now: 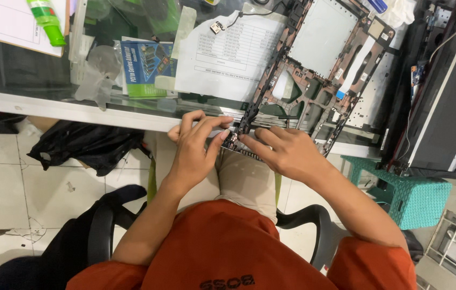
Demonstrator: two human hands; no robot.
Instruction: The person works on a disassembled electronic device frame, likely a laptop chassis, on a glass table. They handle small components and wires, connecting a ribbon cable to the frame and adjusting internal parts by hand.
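Left hand (193, 153) and right hand (287, 156) meet at the near corner of the opened laptop base (314, 70), at the 12 o'clock table edge. Fingertips of both pinch a small dark component (232, 140) there. A printed sheet (222, 59) lies at 11 o'clock.

a green glue bottle (46, 20) lay on a white sheet (8, 24) well up and to the left of the fingers. a blue and green leaflet (147, 65) and a printed paper (222, 56) rested on the glass table (50, 102) just above the fingers. clear plastic wrap (96, 75) sat crumpled left of the leaflet. a black bag (85, 147) lay on the tiled floor (2, 182), left of the fingers and lower. a green woven stool (416, 196) stood to their right, with a black printer (445, 107) above it. the black chair (104, 223) showed below the fingers.
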